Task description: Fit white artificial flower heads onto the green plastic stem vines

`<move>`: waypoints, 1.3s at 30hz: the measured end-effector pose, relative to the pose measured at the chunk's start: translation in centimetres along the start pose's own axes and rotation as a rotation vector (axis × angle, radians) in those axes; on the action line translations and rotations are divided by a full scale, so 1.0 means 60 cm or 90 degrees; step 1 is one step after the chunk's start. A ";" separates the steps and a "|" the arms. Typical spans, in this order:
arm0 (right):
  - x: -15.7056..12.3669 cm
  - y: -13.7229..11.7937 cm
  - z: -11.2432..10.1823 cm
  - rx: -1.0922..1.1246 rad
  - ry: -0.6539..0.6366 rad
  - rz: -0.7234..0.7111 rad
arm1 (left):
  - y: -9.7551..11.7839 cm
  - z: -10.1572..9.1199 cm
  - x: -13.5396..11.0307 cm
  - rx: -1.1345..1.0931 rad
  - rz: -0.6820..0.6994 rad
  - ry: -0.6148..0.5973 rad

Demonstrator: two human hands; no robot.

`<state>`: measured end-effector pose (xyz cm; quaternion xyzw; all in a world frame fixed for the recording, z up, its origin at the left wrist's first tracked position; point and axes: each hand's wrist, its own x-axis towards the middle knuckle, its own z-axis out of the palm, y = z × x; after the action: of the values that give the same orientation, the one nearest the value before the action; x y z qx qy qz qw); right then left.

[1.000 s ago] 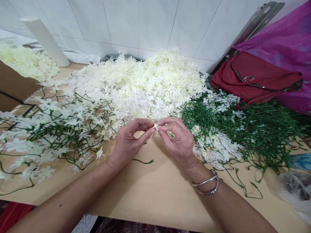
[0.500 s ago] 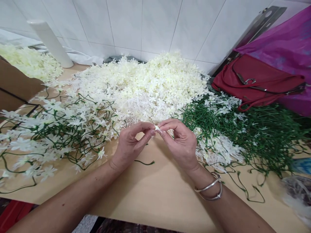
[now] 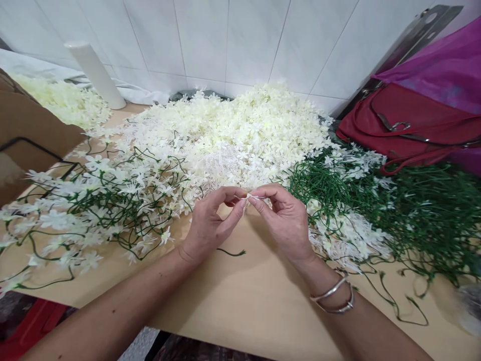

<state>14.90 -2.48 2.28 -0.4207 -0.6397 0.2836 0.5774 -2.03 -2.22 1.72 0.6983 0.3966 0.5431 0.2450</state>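
Observation:
My left hand and my right hand meet fingertip to fingertip above the tan board. Between them both pinch a small white artificial flower piece. Right behind the hands rises a big heap of loose cream-white flower heads. To the left lie green stems with white flowers on them. A pile of mostly bare green stems spreads to the right. One loose green stem lies on the board under my left hand. Two silver bangles circle my right wrist.
A red handbag rests at the back right against purple cloth. A white tube leans on the tiled wall at the back left, beside another flower heap. A brown cardboard box stands at the left edge.
The hands keep pinching the small piece together; the fingers shifted slightly. The view has drifted left, so everything appears a little further right.

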 end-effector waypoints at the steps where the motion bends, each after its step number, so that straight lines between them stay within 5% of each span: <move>1: 0.000 0.001 0.000 -0.004 0.003 -0.009 | 0.000 0.001 0.000 -0.016 -0.010 -0.004; 14: -0.011 0.012 0.007 0.007 0.039 -0.020 | -0.017 0.003 -0.007 -0.114 -0.078 -0.032; 25: -0.006 0.017 0.001 -0.001 0.063 -0.123 | -0.018 0.004 -0.010 -0.170 -0.106 -0.056; 30: -0.005 0.013 -0.005 -0.103 0.006 -0.231 | -0.019 0.001 -0.010 -0.174 -0.135 -0.054; 39: -0.004 0.008 -0.009 -0.135 -0.037 -0.243 | -0.020 -0.001 -0.005 -0.207 -0.189 -0.038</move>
<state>15.49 -2.52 1.86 -0.3420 -0.7505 0.1122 0.5543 -2.49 -1.79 0.63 0.5993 0.3950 0.5367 0.4436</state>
